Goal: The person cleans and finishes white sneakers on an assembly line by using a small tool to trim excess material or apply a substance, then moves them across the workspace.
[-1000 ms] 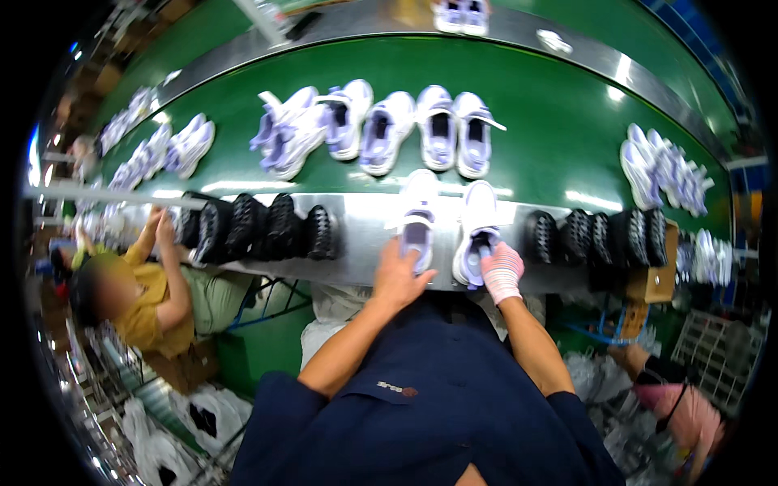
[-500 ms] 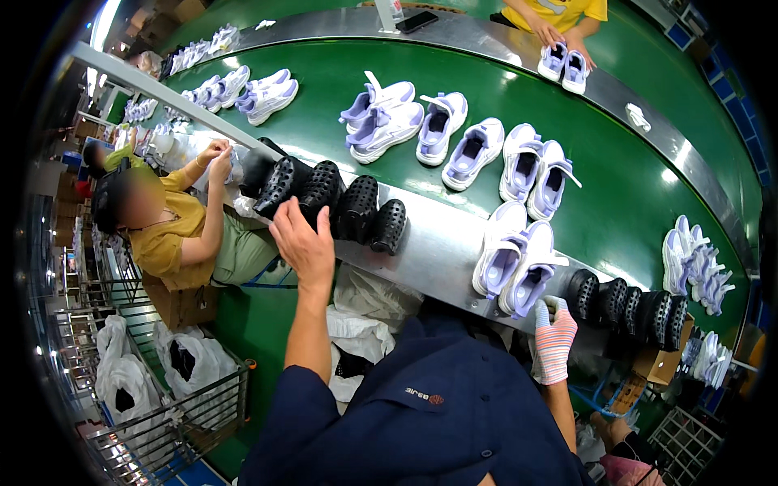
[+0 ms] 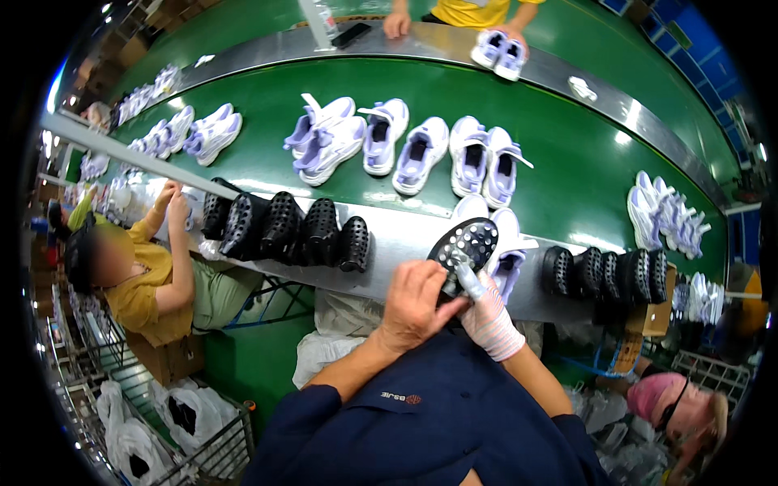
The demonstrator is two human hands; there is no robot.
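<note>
Left hand (image 3: 415, 304), bare, is curled closed around the near end of the black perforated form (image 3: 465, 243), thumb laid along its base. Right hand (image 3: 490, 317), in a striped glove with grey fingertips, is partly open, fingers laid on the form's lower side; cannot tell if it grips or only steadies. Form is up off the counter (image 3: 399, 243), broad end pointing away from the body, hole-dotted face turned up. In view it covers part of the white-and-lavender shoes (image 3: 510, 271) at the near edge; cannot tell if it touches them.

Handling, as judgement: hard, smooth-looking shell, so it may slip or twist under a fingertip hold. Left thumb low and firm, right fingers flat as support, seems the stable setup. Turn it from the near end with both wrists together, not by the glove alone. Best held clear of the white strap (image 3: 523, 244) sticking out to the right; a snag there looks like the main risk. Light pressure only, since a hard edge could mark pale uppers.
</note>
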